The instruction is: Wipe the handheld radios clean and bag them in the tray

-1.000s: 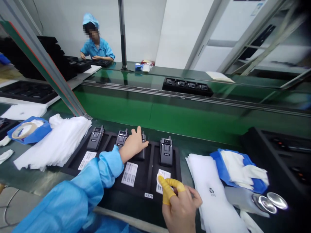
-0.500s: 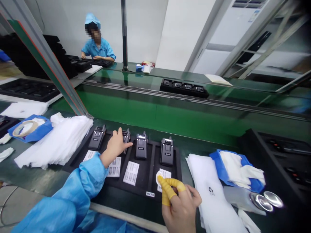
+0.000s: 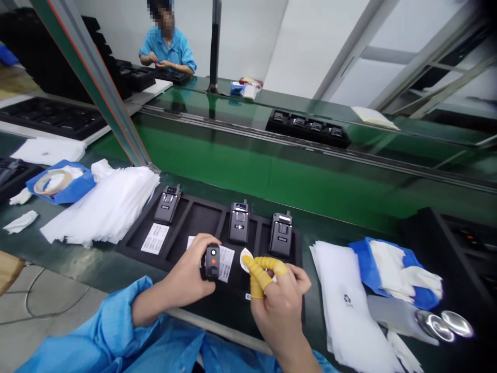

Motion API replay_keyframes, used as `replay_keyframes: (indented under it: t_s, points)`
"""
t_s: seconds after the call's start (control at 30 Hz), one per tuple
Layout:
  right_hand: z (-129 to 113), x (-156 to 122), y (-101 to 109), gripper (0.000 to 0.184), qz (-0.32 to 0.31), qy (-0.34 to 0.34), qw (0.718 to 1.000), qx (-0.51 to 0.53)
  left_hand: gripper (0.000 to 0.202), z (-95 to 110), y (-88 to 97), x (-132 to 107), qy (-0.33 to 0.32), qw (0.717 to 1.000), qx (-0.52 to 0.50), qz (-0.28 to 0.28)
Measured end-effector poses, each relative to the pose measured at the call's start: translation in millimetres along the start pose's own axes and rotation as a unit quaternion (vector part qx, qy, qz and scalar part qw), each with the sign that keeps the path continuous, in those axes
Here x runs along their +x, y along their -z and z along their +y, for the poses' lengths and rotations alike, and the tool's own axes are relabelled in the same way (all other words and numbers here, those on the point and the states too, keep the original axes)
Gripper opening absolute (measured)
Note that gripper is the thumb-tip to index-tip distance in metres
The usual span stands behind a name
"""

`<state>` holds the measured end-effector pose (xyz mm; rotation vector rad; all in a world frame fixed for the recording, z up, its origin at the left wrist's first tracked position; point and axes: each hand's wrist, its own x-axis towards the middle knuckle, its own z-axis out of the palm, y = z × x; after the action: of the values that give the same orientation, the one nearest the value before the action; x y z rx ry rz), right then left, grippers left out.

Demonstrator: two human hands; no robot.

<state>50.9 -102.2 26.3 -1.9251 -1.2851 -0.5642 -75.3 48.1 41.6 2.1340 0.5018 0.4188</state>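
My left hand (image 3: 190, 272) is closed around a black two-way radio (image 3: 212, 261), held end-on so its orange and white buttons show. Yellow finger cots cover some fingers of my right hand (image 3: 277, 290), which pinches a small round white pad (image 3: 246, 260) a little to the right of that radio. Below both hands lies a black foam tray (image 3: 198, 223). Three more radios rest in it: one at the left (image 3: 168, 204), one in the middle (image 3: 239, 223) and one at the right (image 3: 281, 235). White label sheets (image 3: 154, 239) lie in the tray, partly hidden by my hands.
White bags (image 3: 101, 207) are piled on the left, beside a blue bin (image 3: 62, 181) with a tape roll. On the right are more bags (image 3: 349, 305), a blue bin of white cloths (image 3: 396, 272) and a bottle (image 3: 407, 316). A co-worker (image 3: 169, 49) sits across the bench.
My left hand has lifted the second radio from the left out of its compartment and brought it toward me. My right hand still holds the pad, now close to that radio. The view has shifted.
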Motion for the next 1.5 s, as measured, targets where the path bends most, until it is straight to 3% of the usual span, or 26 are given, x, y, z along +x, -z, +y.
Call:
replay_keyframes:
  t_s: [0.13, 0.37, 0.57, 0.83, 1.03, 1.13, 1.27, 1.37, 1.5]
  points:
    - [-8.9, 9.6, -6.6, 0.03, -0.023, 0.039, 0.999, 0.02, 0.067, -4.5, -5.8, -3.6, -0.049, 0.998, -0.031, 0.002]
    - [-30.0, 21.2, -13.6, 0.028, -0.028, 0.047, 0.997, 0.047, 0.056, -3.6, -8.2, -0.9, -0.071, 0.997, -0.043, -0.005]
    - [-27.3, 11.2, -13.3, 0.033, -0.044, 0.043, 0.996, 0.06, 0.061, -0.6, -8.1, 0.1, -0.06, 0.998, -0.03, -0.001]
    - [-18.5, 16.5, -13.4, 0.038, 0.0, 0.0, 1.0, 0.017, 0.063, 0.0, -3.4, 0.9, -0.041, 0.999, -0.015, -0.006]
    - [-30.0, 10.8, -20.0, 0.035, -0.022, 0.05, 0.998, 0.026, 0.059, 4.4, -3.0, 1.3, -0.039, 0.999, -0.025, -0.017]
    - [-27.1, 11.0, -17.7, 0.034, 0.003, 0.048, 0.999, 0.002, 0.058, 5.2, -3.9, 1.1, -0.03, 0.999, -0.021, -0.024]
    - [-22.0, 15.7, -13.5, 0.032, 0.038, -0.007, 0.999, -0.01, 0.062, 5.3, -4.1, 1.7, -0.021, 0.999, -0.013, -0.024]
    - [-25.3, 14.6, -14.2, 0.038, 0.003, 0.0, 1.0, 0.005, 0.059, 6.8, -3.8, 2.3, -0.023, 0.999, -0.011, -0.024]
    - [-33.1, 7.8, -15.9, 0.033, -0.028, 0.033, 0.999, -0.004, 0.053, 8.5, -4.6, 1.6, -0.027, 0.999, -0.021, -0.017]
